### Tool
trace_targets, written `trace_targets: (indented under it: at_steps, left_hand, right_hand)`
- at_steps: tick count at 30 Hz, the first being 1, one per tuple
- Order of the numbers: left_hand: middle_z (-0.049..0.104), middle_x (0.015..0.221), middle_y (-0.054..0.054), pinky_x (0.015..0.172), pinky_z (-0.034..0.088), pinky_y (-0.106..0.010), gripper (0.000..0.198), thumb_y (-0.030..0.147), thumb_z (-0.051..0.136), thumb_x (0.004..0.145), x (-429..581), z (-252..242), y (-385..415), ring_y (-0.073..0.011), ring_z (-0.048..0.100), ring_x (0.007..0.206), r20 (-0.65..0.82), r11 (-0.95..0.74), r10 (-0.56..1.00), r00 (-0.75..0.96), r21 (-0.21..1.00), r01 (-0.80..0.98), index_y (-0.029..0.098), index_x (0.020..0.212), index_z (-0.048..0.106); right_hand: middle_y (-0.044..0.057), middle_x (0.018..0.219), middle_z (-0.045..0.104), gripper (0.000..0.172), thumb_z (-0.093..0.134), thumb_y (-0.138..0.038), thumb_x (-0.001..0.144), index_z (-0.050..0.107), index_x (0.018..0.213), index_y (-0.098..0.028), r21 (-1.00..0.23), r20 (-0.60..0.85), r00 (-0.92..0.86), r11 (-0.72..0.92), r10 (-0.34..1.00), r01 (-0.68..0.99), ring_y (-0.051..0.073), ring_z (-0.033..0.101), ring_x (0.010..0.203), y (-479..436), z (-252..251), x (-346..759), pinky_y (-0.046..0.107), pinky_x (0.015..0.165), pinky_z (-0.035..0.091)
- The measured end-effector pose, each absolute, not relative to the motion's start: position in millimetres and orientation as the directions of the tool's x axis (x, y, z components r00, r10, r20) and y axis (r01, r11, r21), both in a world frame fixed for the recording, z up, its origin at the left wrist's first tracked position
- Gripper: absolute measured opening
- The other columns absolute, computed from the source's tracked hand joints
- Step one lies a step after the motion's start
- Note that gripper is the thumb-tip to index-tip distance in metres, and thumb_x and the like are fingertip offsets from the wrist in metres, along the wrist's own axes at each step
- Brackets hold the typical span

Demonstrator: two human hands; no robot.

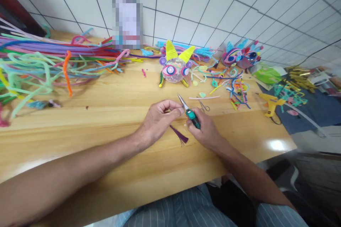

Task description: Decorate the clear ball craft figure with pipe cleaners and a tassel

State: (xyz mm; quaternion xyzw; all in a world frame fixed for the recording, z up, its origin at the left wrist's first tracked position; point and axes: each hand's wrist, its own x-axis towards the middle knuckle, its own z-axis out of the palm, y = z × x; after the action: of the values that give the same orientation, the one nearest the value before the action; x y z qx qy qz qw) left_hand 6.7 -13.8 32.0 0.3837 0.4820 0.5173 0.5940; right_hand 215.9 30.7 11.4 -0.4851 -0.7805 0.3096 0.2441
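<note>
My right hand (204, 129) grips needle-nose pliers (190, 114) by their green and black handles, with the metal jaws pointing up and to the left. Close beside the jaws, the thumb and forefinger of my left hand (163, 116) are pinched together, and what they hold is too small to make out. A dark purple tassel (180, 135) shows just below my left hand, its strands fanned toward me; I cannot tell whether it hangs from that hand or lies on the table. Small scissors (203, 105) lie on the wood just beyond my right hand.
Beyond my hands stands a clear ball figure (174, 69) with yellow ears. Pipe cleaners (53, 56) are heaped on the left; cut pieces (238, 90) lie on the right. Two similar figures (234, 56) stand at the wall. A yellow glue gun (272, 104) rests near the right edge.
</note>
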Motion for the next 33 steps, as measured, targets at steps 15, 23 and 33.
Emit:
trace_targets:
  at_steps: [15,23,33]
  left_hand:
    - [0.065,0.064,0.003,0.043,0.036,-0.019,0.025,0.04,0.092,0.08,5.6,33.6,-13.9,-0.0093,0.051,0.053,-0.169,0.184,0.983,0.073,0.936,-0.3,0.018,0.084,0.08]
    - [0.069,0.065,0.001,0.046,0.039,-0.021,0.02,0.038,0.088,0.084,5.3,31.3,-12.5,-0.0089,0.053,0.051,-0.121,0.135,0.991,0.064,0.939,-0.318,0.019,0.083,0.081]
    - [0.064,0.06,0.002,0.054,0.045,-0.023,0.022,0.04,0.09,0.082,4.4,26.5,-11.9,-0.0128,0.059,0.061,-0.146,0.138,0.989,-0.009,0.954,-0.266,0.02,0.085,0.083]
  right_hand:
    - [-0.002,0.08,0.068,0.031,0.08,-0.044,0.081,0.065,0.098,-0.023,-0.977,-0.211,-0.569,-0.197,0.795,0.087,0.013,0.059,0.057,41.8,15.5,229.4,0.028,0.052,0.047]
    - [0.009,0.108,0.077,0.043,0.082,-0.055,0.084,0.069,0.11,-0.024,-0.978,-0.204,-0.605,-0.132,0.77,0.162,0.026,0.076,0.093,40.4,16.0,231.4,0.043,0.083,0.063]
    - [0.004,0.11,0.077,0.034,0.072,-0.043,0.092,0.067,0.121,-0.026,-0.873,-0.018,-0.548,0.253,0.836,0.416,0.023,0.071,0.096,33.2,22.2,227.0,0.038,0.09,0.057]
